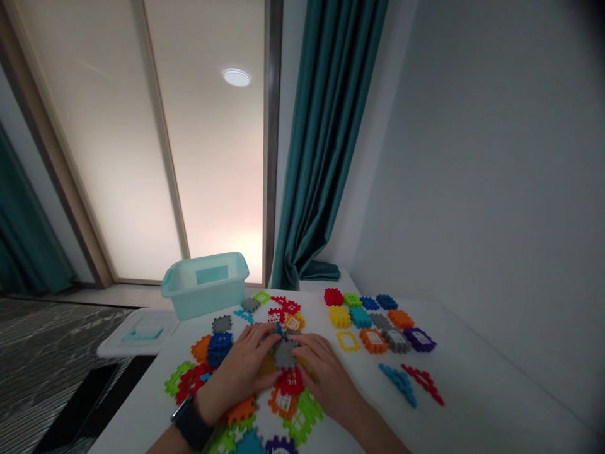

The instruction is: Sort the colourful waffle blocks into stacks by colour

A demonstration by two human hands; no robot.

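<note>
My left hand [250, 362] and my right hand [324, 366] meet over the middle of a loose pile of notched plastic building tiles. Between them lies a grey notched tile [285, 355], with the fingers and thumb of each hand bent around its sides. A small blue piece [278, 328] shows at my left fingertips, partly covered. Just below the grey tile sits a red tile [290, 381], followed by an orange tile with a window [283, 402] and a lime-green tile [303, 417]. Under my left wrist are an orange tile [241, 411] and red pieces [190, 383].
Sorted stacks by colour stand at right, among them yellow [339, 316], purple [420, 339] and red [333, 296]. Long blue [399, 383] and red [424, 381] pieces lie nearer. A mint bin [208, 296] and its lid [137, 332] are at back left.
</note>
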